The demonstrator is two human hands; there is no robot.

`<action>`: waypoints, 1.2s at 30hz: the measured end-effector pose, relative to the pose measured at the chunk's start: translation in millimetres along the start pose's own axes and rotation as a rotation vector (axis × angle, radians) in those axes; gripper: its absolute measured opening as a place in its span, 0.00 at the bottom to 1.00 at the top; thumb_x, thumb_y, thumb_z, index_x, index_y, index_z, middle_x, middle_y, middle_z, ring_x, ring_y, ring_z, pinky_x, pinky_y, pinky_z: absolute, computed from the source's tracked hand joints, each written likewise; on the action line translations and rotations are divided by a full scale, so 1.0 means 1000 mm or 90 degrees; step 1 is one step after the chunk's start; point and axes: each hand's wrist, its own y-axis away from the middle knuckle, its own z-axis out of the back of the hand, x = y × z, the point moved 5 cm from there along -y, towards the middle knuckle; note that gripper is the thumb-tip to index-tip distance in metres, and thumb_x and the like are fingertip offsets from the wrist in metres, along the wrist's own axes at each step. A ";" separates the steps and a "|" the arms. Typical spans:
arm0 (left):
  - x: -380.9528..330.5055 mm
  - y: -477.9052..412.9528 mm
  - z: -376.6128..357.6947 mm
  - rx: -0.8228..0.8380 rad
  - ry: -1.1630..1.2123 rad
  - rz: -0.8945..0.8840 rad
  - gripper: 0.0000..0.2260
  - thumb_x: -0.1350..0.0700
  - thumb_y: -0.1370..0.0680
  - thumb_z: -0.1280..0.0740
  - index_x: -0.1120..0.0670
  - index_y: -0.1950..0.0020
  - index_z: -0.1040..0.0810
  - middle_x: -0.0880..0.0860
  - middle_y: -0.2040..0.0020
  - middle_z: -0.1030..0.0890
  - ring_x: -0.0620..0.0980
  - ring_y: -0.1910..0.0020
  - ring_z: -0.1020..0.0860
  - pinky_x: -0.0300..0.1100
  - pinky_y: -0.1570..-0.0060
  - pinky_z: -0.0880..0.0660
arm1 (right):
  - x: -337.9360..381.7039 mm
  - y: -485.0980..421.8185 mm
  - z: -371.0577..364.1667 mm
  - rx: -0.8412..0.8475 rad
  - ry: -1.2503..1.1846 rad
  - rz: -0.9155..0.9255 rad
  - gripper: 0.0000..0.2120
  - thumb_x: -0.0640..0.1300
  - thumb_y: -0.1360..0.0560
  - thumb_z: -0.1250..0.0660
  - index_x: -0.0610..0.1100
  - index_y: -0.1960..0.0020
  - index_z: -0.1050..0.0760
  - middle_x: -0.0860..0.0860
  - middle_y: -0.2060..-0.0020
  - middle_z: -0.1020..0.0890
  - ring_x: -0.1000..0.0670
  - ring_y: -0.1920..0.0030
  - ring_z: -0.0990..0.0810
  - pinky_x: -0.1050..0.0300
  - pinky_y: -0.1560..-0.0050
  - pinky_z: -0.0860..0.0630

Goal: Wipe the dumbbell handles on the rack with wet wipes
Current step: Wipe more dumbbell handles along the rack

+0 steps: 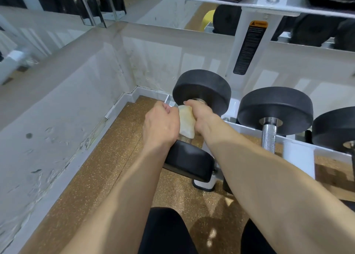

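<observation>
Clasps the pale wipe (186, 123) round the handle (184, 138) of the leftmost dumbbell (201, 88) with the right hand (200, 116), fingers curled tight just below the far plate. Holds the wipe's left edge with the left hand (161, 125), likewise curled, knuckles up. Leaves a short knurled stretch of handle bare above the near plate. Rests the dumbbell on the bottom shelf of the white rack (247, 48), beside a second dumbbell (274, 109), over speckled brown floor (115, 157)
</observation>
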 end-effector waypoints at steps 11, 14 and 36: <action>-0.005 0.002 0.000 -0.007 -0.006 -0.009 0.10 0.50 0.22 0.42 0.51 0.50 0.23 0.52 0.49 0.20 0.56 0.49 0.25 0.48 0.48 0.28 | -0.037 0.045 0.001 0.297 0.011 -0.168 0.10 0.42 0.20 0.32 0.36 0.44 0.20 0.43 0.57 0.15 0.47 0.55 0.14 0.54 0.50 0.17; -0.004 0.001 -0.002 -0.006 -0.012 -0.005 0.09 0.50 0.22 0.41 0.51 0.51 0.23 0.53 0.50 0.19 0.57 0.49 0.25 0.48 0.49 0.28 | -0.045 0.048 0.009 0.255 0.120 -0.151 0.07 0.41 0.20 0.32 0.40 0.55 0.21 0.43 0.60 0.16 0.47 0.61 0.16 0.53 0.55 0.18; 0.001 0.001 -0.001 -0.027 0.001 -0.018 0.10 0.50 0.21 0.42 0.51 0.49 0.23 0.50 0.51 0.21 0.53 0.52 0.24 0.47 0.54 0.32 | 0.009 0.017 0.000 -0.109 0.096 0.044 0.23 0.41 0.31 0.24 0.39 0.38 0.25 0.43 0.51 0.17 0.41 0.51 0.16 0.46 0.43 0.18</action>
